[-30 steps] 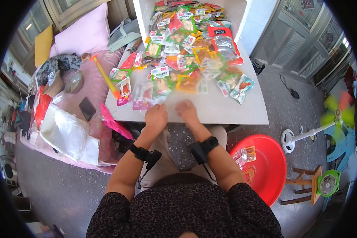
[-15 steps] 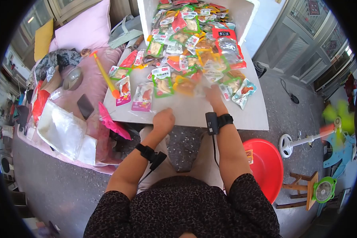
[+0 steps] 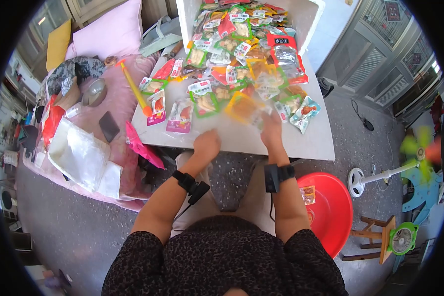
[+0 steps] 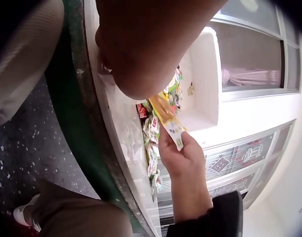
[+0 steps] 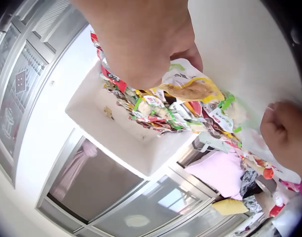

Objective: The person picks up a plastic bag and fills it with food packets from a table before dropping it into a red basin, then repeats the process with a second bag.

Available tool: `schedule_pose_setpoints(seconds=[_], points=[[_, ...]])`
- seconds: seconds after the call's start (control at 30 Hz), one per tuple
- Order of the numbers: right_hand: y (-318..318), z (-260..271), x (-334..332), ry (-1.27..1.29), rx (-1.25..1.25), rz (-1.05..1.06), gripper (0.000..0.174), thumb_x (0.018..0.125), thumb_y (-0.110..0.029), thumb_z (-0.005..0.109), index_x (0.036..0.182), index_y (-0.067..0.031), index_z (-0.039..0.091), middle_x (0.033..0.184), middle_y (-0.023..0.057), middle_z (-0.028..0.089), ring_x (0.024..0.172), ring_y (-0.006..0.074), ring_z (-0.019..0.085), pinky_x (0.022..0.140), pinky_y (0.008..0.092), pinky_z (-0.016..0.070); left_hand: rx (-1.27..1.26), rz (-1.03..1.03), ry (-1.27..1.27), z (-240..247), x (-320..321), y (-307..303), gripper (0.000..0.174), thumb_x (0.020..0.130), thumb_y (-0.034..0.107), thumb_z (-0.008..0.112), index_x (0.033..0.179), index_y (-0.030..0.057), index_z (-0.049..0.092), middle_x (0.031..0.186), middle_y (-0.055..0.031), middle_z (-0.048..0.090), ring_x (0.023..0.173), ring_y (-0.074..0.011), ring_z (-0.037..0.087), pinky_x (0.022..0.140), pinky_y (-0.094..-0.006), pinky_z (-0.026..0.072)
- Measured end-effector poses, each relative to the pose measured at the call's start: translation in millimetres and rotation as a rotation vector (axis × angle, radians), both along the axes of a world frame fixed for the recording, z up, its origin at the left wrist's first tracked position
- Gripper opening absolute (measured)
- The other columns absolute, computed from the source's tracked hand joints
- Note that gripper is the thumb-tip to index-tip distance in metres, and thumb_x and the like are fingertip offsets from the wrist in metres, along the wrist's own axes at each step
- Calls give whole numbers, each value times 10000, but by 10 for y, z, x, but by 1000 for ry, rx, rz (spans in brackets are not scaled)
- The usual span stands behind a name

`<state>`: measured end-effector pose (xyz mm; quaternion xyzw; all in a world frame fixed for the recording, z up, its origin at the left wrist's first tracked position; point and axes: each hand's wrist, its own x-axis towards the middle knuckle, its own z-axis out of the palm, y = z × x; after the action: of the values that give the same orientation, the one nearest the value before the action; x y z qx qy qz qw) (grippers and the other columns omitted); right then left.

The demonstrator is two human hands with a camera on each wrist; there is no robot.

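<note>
My right hand (image 3: 272, 129) pinches one end of a yellow-edged snack packet (image 3: 241, 106) with brown food inside, over the table (image 3: 241, 141). In the right wrist view the packet (image 5: 193, 91) juts out below the fingers, its white end in the grip. My left hand (image 3: 207, 144) is near the table's front edge, fingers curled, with no packet showing in it. Close to it are a pink-and-white packet (image 3: 180, 116) and a green-edged packet (image 3: 204, 101). A blue-and-white packet (image 3: 306, 115) lies right of my right hand.
A white foam box (image 3: 183, 22) on its side spills a heap of packets (image 3: 229, 45) across the table's back. A red basin (image 3: 336, 212) with a few packets stands on the floor at right. On the pink-covered bed at left lie a yellow-handled tool (image 3: 135, 91) and plastic sheeting (image 3: 79, 160).
My right hand has reached right and forward to the packets, then drawn the yellow-edged packet slightly back. The left hand has moved a little right and stays near the front edge.
</note>
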<state>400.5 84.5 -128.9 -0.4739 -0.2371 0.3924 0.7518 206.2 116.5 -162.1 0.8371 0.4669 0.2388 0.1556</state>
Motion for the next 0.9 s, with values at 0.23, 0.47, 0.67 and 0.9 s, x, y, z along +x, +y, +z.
schedule_pose_setpoints(seconds=[0.23, 0.47, 0.67, 0.9], points=[[-714, 133, 21, 128, -85, 70, 111, 782, -40, 441, 879, 7, 467, 828, 81, 540, 708, 161, 556, 643, 294, 471, -120, -30, -55, 70, 226, -109, 131, 728, 150, 410, 762, 30, 451, 719, -168, 529, 713, -344, 507, 627, -442, 387], [-783, -43, 21, 147, -161, 169, 214, 797, -40, 413, 995, 39, 434, 924, 121, 527, 806, 206, 555, 689, 317, 467, -100, -57, -78, 76, 300, -217, 143, 753, 165, 430, 788, 32, 466, 710, -163, 531, 699, -331, 514, 602, -424, 399], [-693, -118, 100, 264, -163, 254, 140, 796, -31, 423, 919, 35, 435, 855, 126, 537, 746, 213, 564, 657, 324, 482, -15, -143, -34, 351, 338, -331, 109, 741, 143, 436, 750, 37, 464, 705, -145, 525, 670, -320, 514, 581, -420, 404], [-565, -35, -21, 288, -153, 291, 141, 791, -34, 429, 913, 35, 445, 845, 133, 542, 721, 221, 566, 624, 328, 483, 51, -221, -207, 534, 486, -489, 89, 719, 126, 447, 737, 40, 464, 700, -134, 526, 641, -325, 514, 553, -421, 404]])
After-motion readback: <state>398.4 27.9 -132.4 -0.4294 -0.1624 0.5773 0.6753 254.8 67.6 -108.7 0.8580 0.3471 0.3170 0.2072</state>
